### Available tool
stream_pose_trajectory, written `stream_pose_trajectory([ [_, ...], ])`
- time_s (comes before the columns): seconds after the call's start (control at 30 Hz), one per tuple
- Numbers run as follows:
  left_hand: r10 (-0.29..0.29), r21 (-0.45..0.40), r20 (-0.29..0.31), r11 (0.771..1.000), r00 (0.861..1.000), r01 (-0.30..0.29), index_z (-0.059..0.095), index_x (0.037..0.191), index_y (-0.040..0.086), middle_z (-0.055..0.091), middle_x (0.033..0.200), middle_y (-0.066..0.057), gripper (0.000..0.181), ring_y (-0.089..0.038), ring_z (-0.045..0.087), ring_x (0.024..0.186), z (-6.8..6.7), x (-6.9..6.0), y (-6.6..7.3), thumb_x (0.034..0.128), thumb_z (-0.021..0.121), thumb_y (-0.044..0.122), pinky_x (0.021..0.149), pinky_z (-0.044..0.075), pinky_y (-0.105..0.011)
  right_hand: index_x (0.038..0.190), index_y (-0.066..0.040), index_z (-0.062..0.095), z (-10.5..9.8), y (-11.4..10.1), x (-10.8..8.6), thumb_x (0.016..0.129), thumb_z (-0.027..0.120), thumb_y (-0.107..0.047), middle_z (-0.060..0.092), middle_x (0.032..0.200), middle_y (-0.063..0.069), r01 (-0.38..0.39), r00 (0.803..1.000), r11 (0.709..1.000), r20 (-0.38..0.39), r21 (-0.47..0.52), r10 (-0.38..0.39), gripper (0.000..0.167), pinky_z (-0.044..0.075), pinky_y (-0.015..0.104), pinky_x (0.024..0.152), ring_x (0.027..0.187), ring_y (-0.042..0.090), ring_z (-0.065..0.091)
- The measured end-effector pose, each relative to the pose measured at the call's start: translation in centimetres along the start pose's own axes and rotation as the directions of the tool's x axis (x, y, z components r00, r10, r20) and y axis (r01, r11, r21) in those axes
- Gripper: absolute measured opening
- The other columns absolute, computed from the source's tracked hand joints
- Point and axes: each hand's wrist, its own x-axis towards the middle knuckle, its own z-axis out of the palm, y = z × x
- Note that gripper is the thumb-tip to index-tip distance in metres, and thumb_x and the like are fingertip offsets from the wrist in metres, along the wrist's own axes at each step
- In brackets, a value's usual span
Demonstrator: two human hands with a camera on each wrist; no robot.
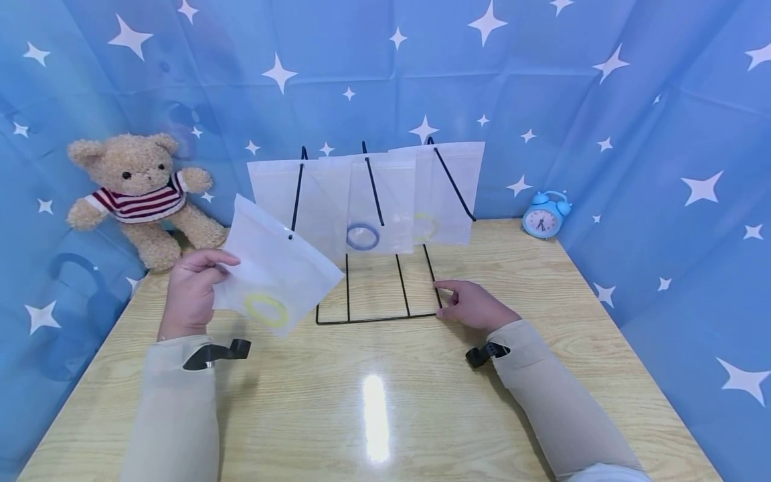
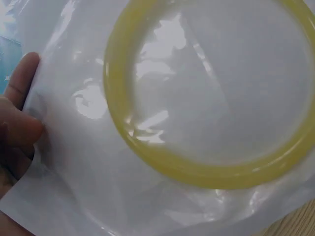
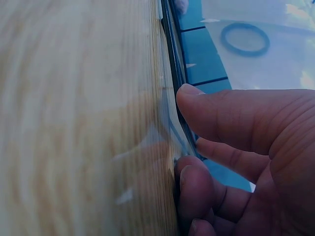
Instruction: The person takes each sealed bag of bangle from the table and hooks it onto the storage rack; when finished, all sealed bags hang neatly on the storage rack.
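Observation:
In the head view my left hand [image 1: 195, 284] pinches the side edge of a white zip bag [image 1: 265, 251] that hangs tilted. A yellow bangle [image 2: 221, 177] shows through the bag's clear front in the left wrist view. The bag's punched hole lies right by the tip of the left hook [image 1: 297, 201] of a black wire rack [image 1: 373, 320]; whether the tip is in the hole, I cannot tell. My right hand [image 1: 472, 304] holds the rack's base at its front right corner, thumb and fingers about the wire.
Three hooks carry other white bags; one shows a blue-purple bangle [image 1: 363, 237], another a yellow bangle [image 1: 424, 227]. A teddy bear [image 1: 144, 201] sits at the back left. A blue alarm clock [image 1: 542, 219] stands at the back right, before a starry blue curtain [image 1: 373, 60].

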Motion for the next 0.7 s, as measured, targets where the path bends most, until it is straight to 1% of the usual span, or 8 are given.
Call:
stream_pose_trajectory([
  [0.1,-0.005,0.028,0.021,1.0,1.0,0.004,0.081,0.093,-0.001,0.074,0.102,0.001,0.047,-0.012,0.067,0.086,0.14,-0.06,0.06,0.0873,0.04,-0.023,0.069,0.059,-0.02,0.16,-0.019,0.048,0.02,0.0,0.04,0.097,0.078,-0.024,0.051,0.075,0.003,-0.002,1.0,1.0,-0.001,0.0,0.002,0.071,0.04,0.034,0.052,0.06,0.02,0.042],
  [0.23,-0.003,0.05,0.035,0.999,0.999,0.001,0.081,0.096,0.0,0.073,0.103,0.001,0.047,-0.012,0.067,0.087,0.23,0.0,0.09,0.0883,0.04,-0.023,0.071,0.06,-0.02,0.16,-0.02,0.048,0.07,0.06,0.12,0.096,0.079,-0.025,0.052,0.075,0.003,-0.008,1.0,1.0,-0.004,0.003,0.008,0.071,0.041,0.034,0.051,0.06,0.02,0.043],
  [0.47,0.007,0.042,0.053,0.999,0.999,-0.009,0.081,0.098,0.0,0.072,0.1,0.001,0.05,-0.011,0.068,0.084,0.51,0.18,-0.07,0.0867,0.039,-0.024,0.07,0.06,-0.02,0.16,-0.02,0.048,0.16,0.21,0.28,0.096,0.079,-0.022,0.053,0.075,0.003,-0.009,1.0,1.0,-0.002,0.018,0.009,0.072,0.042,0.034,0.053,0.061,0.02,0.043],
  [0.6,-0.008,0.05,0.056,0.999,0.998,0.006,0.081,0.103,0.0,0.073,0.105,0.002,0.05,-0.01,0.07,0.086,0.55,0.2,-0.03,0.088,0.039,-0.023,0.072,0.061,-0.02,0.16,-0.018,0.047,0.16,0.2,0.23,0.096,0.078,-0.022,0.052,0.075,0.003,0.002,1.0,1.0,0.0,0.018,-0.002,0.072,0.042,0.035,0.054,0.061,0.02,0.043],
  [0.7,-0.016,0.06,0.052,0.998,0.999,0.013,0.08,0.107,0.0,0.074,0.112,0.004,0.05,-0.01,0.069,0.088,0.58,0.17,-0.06,0.0889,0.04,-0.023,0.072,0.06,-0.019,0.16,-0.017,0.047,0.15,0.17,0.21,0.096,0.078,-0.021,0.053,0.075,0.003,0.01,1.0,1.0,-0.001,0.013,-0.01,0.071,0.042,0.035,0.053,0.061,0.02,0.043],
])
